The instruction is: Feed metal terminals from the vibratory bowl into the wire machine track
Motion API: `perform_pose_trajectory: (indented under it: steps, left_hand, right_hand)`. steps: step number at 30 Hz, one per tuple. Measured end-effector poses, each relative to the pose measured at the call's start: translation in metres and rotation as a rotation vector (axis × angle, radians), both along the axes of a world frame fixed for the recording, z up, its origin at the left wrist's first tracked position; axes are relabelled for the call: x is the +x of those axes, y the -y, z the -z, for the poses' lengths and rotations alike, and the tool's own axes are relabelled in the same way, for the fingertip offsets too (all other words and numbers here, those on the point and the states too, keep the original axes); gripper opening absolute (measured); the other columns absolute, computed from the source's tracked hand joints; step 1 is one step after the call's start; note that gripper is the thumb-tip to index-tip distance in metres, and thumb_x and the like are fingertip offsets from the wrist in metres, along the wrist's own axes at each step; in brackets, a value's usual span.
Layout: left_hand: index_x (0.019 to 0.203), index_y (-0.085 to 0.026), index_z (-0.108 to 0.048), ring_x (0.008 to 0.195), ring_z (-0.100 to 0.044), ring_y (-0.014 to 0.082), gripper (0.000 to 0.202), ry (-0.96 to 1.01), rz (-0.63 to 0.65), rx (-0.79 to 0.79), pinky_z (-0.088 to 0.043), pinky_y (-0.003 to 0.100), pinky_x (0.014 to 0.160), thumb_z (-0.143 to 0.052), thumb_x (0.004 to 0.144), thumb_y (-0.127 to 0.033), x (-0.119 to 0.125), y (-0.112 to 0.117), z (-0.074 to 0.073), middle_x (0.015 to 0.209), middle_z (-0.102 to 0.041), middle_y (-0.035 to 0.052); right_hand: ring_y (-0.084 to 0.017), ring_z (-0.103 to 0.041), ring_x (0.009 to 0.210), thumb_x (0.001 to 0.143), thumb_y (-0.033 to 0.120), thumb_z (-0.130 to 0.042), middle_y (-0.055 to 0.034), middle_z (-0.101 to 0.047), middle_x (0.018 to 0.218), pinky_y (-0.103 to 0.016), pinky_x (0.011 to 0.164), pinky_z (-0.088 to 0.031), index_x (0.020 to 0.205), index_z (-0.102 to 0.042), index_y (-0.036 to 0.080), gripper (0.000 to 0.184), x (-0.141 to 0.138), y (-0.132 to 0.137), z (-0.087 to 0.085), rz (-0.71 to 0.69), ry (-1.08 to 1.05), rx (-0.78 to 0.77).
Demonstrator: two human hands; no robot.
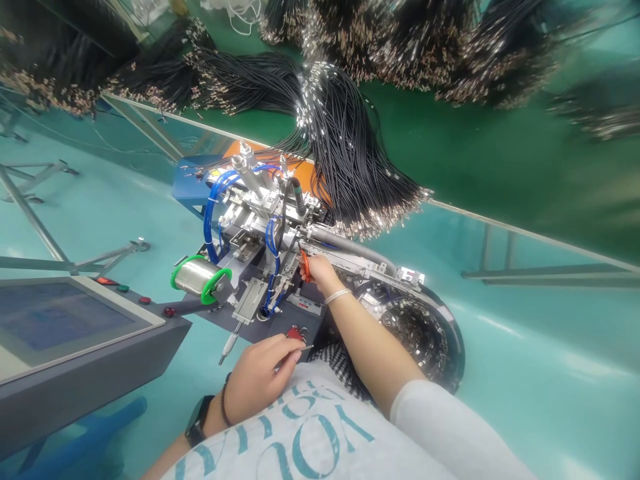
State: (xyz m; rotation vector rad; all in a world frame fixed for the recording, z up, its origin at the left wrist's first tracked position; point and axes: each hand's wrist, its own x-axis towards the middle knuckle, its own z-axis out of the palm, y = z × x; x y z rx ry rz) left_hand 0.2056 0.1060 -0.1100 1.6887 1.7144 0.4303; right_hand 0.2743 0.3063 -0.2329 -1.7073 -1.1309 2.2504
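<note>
My right hand (320, 272) reaches into the middle of a bench machine (265, 207) with metal slides and blue air tubes. Its fingers are closed round an orange-handled tool (305, 265), whose tip points up into the mechanism; the exact kind is hard to make out. Close to my body, my left hand (267, 370) pinches a thin, small metal piece (307, 347) between thumb and forefinger. Just beyond that hand lies a red object (296, 333) on the machine's dark base.
A green-rimmed wire spool (201, 279) stands left of the mechanism, and a control screen (70, 320) sits farther left. On the right is a round feeder bowl (415, 327) of small metal parts. Black cable bundles (345, 147) drape over the green table (500, 167) behind.
</note>
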Motion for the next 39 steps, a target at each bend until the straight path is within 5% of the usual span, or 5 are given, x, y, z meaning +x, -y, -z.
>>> perform_pose_trajectory:
  steps: [14,19,26,34,39]
  left_hand:
    - [0.107,-0.025,-0.064,0.085,-0.062,0.0122,0.026,0.065,-0.034,-0.077,-0.048,0.022,0.074,-0.042,0.094,-0.030,0.001,-0.003,0.002,0.094,-0.067,0.0009]
    - [0.107,-0.026,-0.064,0.086,-0.062,0.0121,0.026,0.090,-0.045,-0.099,-0.048,0.022,0.074,-0.042,0.094,-0.031,0.001,-0.004,0.000,0.095,-0.067,0.0006]
    - [0.106,-0.025,-0.064,0.089,-0.062,0.0129,0.027,0.140,-0.062,-0.119,-0.048,0.023,0.077,-0.041,0.094,-0.032,0.004,-0.005,0.000,0.097,-0.067,0.0012]
    - [0.098,-0.023,-0.063,0.081,-0.060,0.0136,0.027,0.172,-0.123,-0.166,-0.047,0.025,0.073,-0.039,0.094,-0.035,0.006,-0.002,-0.001,0.091,-0.065,0.0020]
    - [0.085,-0.020,-0.056,0.063,-0.053,0.0121,0.031,0.249,-0.330,-0.238,-0.042,0.023,0.059,-0.039,0.093,-0.045,0.004,0.001,0.005,0.069,-0.058,-0.0016]
  right_hand:
    - [-0.010,-0.051,0.043,0.082,0.036,-0.058,0.0001,-0.057,0.053,-0.022,0.045,-0.038,0.067,-0.053,0.017,0.025,0.038,0.018,-0.008,-0.137,0.059,0.130]
    - [-0.011,-0.056,0.050,0.079,0.044,-0.059,-0.0016,-0.063,0.059,-0.021,0.047,-0.038,0.074,-0.060,0.016,0.028,0.076,0.012,-0.034,-0.351,0.155,0.333]
    - [-0.012,-0.054,0.052,0.078,0.045,-0.059,-0.0029,-0.065,0.062,-0.022,0.047,-0.034,0.077,-0.063,0.016,0.030,0.113,0.013,-0.071,-0.454,0.217,0.367]
    - [-0.013,-0.057,0.065,0.085,0.039,-0.049,-0.0045,-0.068,0.077,-0.023,0.056,-0.037,0.084,-0.066,0.017,0.028,0.107,0.032,-0.059,-0.519,0.241,0.469]
    - [-0.015,-0.059,0.074,0.087,0.033,-0.046,-0.0041,-0.069,0.089,-0.024,0.063,-0.039,0.098,-0.066,0.020,0.027,0.101,0.044,-0.057,-0.516,0.223,0.466]
